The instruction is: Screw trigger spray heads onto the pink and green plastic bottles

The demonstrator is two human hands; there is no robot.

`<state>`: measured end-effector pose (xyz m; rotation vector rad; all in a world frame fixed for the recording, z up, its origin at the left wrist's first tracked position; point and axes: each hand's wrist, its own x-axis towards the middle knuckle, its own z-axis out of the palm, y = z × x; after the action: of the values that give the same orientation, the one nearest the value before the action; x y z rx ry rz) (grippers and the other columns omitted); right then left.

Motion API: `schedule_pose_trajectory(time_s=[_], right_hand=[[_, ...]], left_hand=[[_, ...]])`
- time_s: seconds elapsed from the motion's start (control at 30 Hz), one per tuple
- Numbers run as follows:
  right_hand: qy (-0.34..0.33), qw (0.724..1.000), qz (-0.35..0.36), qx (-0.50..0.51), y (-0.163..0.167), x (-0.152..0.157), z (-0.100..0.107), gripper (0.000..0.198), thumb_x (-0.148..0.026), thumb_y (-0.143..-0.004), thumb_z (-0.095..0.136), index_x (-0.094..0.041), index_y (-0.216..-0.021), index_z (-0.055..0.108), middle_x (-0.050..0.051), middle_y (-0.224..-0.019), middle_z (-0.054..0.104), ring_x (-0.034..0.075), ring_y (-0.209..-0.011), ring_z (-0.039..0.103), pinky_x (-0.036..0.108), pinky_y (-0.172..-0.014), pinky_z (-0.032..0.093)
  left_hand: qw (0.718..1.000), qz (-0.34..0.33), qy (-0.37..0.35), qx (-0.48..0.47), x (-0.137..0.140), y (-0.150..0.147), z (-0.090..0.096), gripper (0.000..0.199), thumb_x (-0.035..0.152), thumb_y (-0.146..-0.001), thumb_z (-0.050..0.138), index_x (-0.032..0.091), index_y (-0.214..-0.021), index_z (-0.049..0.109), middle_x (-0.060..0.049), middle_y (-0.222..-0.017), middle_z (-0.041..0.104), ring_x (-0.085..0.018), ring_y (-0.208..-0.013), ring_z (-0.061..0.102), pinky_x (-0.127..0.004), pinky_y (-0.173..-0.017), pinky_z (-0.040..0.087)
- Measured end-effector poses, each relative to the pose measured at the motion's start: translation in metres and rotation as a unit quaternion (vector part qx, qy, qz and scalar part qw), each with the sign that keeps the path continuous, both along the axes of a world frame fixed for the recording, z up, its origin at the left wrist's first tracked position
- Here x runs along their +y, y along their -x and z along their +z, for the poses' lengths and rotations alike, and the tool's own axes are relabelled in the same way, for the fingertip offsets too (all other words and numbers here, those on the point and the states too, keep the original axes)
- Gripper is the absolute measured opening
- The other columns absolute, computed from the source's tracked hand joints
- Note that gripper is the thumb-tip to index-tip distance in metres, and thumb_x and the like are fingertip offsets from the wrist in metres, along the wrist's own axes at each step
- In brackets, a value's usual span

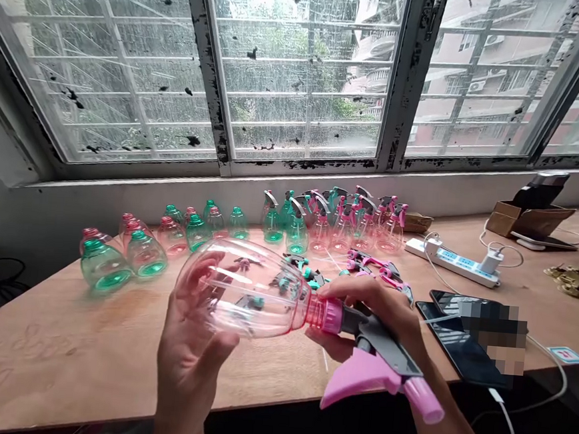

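Note:
A clear pink spray bottle (pixel 254 288) lies sideways in the air above the near edge of the table. My left hand (pixel 189 343) is closed around its rounded base, the fingers showing through the plastic. At the neck, my right hand (pixel 378 301) grips the pink collar (pixel 332 315) between thumb and fingers. A grey and pink trigger sprayer head (pixel 383 365) sits on that neck, its trigger pointing down towards me. Behind the bottle, loose green and pink sprayer heads (pixel 380 267) lie on the wood, partly hidden by my hands.
Headless green and pink bottles (pixel 149 253) stand at the left of the wooden table (pixel 84 341). Several bottles with sprayer heads (pixel 341 231) stand along the windowsill. To the right are a white power strip (pixel 454 262), phones (pixel 464 344) with cables, and a cardboard box (pixel 530 219).

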<state>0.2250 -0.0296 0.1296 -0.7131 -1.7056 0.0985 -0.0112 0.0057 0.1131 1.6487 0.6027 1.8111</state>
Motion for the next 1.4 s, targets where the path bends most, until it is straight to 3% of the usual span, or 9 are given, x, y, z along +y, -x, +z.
schedule_pose_trajectory(time_s=[0.37,0.57,0.73,0.87,0.97,1.03,1.2,1.3,1.4], right_hand=[[0.089,0.994,0.012,0.058,-0.005,-0.004,0.006,0.034,-0.026,-0.083,0.093,-0.026,-0.104,0.066,-0.002,-0.083,0.076,0.017,-0.065,0.072,0.025,-0.058,0.055],[0.038,0.999,0.005,0.018,-0.002,0.004,0.002,0.035,-0.026,-0.082,0.094,-0.026,-0.106,0.068,-0.001,-0.083,0.078,0.017,-0.063,0.071,0.026,-0.058,0.057],[0.077,0.994,0.042,0.067,-0.002,0.008,-0.002,0.031,-0.023,-0.086,0.089,-0.027,-0.108,0.067,-0.001,-0.084,0.076,0.017,-0.065,0.072,0.023,-0.057,0.056],[0.094,0.993,0.031,0.069,-0.006,0.006,-0.002,0.032,-0.020,-0.086,0.088,-0.028,-0.109,0.067,-0.003,-0.082,0.073,0.015,-0.063,0.067,0.023,-0.058,0.053],[0.064,0.997,0.019,0.037,-0.008,0.007,-0.002,0.037,-0.019,-0.083,0.091,-0.029,-0.110,0.067,-0.003,-0.087,0.074,0.015,-0.067,0.069,0.024,-0.062,0.054],[0.047,0.998,0.035,0.030,-0.007,0.009,-0.002,0.037,-0.019,-0.083,0.091,-0.028,-0.110,0.067,-0.003,-0.089,0.075,0.016,-0.068,0.071,0.024,-0.063,0.056],[0.079,0.996,0.035,0.027,-0.006,0.013,-0.003,0.038,-0.020,-0.081,0.094,-0.028,-0.108,0.068,-0.004,-0.082,0.071,0.014,-0.064,0.065,0.023,-0.059,0.050],[0.099,0.991,0.050,0.071,-0.008,0.013,-0.003,0.039,-0.023,-0.080,0.096,-0.029,-0.108,0.068,-0.006,-0.081,0.069,0.013,-0.064,0.064,0.022,-0.058,0.048],[0.102,0.990,0.043,0.089,-0.010,0.011,-0.002,0.038,-0.024,-0.083,0.094,-0.030,-0.109,0.067,-0.006,-0.082,0.070,0.012,-0.065,0.063,0.021,-0.060,0.049]], left_hand=[[0.989,0.142,-0.016,0.041,-0.003,-0.011,-0.001,0.076,0.023,-0.079,0.094,0.036,-0.146,0.061,-0.006,-0.155,0.059,-0.032,-0.140,0.060,-0.052,-0.124,0.045],[0.997,0.070,-0.026,-0.019,-0.001,-0.015,0.004,0.058,0.046,-0.082,0.091,0.031,-0.132,0.066,-0.008,-0.161,0.055,-0.039,-0.147,0.056,-0.057,-0.125,0.042],[0.995,0.091,-0.039,-0.002,-0.005,-0.015,0.007,0.060,0.037,-0.088,0.086,0.039,-0.143,0.063,-0.004,-0.169,0.045,-0.038,-0.157,0.043,-0.056,-0.126,0.041],[0.995,0.094,-0.019,0.011,-0.001,-0.008,0.001,0.069,0.028,-0.083,0.092,0.037,-0.145,0.063,-0.007,-0.159,0.057,-0.036,-0.142,0.060,-0.054,-0.118,0.050],[0.998,0.056,-0.020,0.003,0.006,-0.005,-0.003,0.079,0.040,-0.070,0.100,0.033,-0.141,0.066,-0.009,-0.153,0.063,-0.038,-0.140,0.062,-0.054,-0.120,0.048],[0.999,0.038,-0.015,-0.023,0.010,-0.006,-0.004,0.071,0.048,-0.076,0.095,0.030,-0.139,0.066,-0.010,-0.145,0.067,-0.038,-0.134,0.066,-0.055,-0.119,0.050],[0.997,0.034,-0.011,-0.067,0.008,-0.013,0.000,0.042,0.036,-0.090,0.085,0.031,-0.129,0.070,-0.007,-0.159,0.057,-0.036,-0.143,0.060,-0.051,-0.114,0.056],[0.998,0.039,-0.021,-0.043,0.002,-0.013,0.004,0.047,0.030,-0.090,0.085,0.035,-0.135,0.071,-0.005,-0.166,0.051,-0.035,-0.155,0.046,-0.050,-0.120,0.050],[0.999,0.040,0.014,-0.035,-0.005,-0.011,0.006,0.058,0.023,-0.087,0.088,0.036,-0.140,0.069,-0.006,-0.161,0.058,-0.035,-0.145,0.058,-0.052,-0.120,0.051]])
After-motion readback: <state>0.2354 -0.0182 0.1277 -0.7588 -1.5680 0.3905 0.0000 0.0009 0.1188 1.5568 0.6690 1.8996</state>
